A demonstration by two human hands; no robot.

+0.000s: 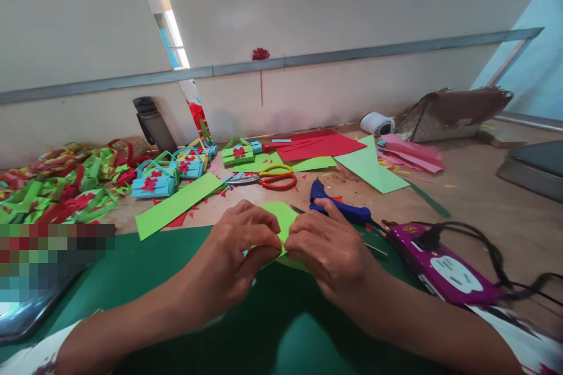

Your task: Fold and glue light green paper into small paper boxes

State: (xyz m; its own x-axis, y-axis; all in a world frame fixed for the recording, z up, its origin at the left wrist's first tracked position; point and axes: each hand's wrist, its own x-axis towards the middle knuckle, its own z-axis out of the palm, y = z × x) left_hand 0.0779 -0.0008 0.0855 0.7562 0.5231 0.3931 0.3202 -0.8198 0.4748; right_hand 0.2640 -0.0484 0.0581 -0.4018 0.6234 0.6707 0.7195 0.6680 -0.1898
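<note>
A piece of light green paper (280, 214) is between my hands, above the dark green mat (185, 263). My left hand (244, 243) pinches its near edge between thumb and fingers. Close beside it, my right hand (332, 243) pinches the same edge, fingertips almost meeting the left ones. Part of the paper is hidden behind the fingers. Just beyond my right hand lies a blue glue gun (338, 205). Scissors with red and yellow handles (278, 177) lie past the paper. A light green paper strip (178, 205) rests to the left, overlapping the mat's edge.
Small paper bags with red bows (153, 184) and a pile of folded paper pieces (65, 187) fill the left. Red sheets (323, 145) and a pale green sheet (373, 167) lie at the back. A purple power strip (444, 263) with cables sits right; a dark bottle (155, 126) stands back left.
</note>
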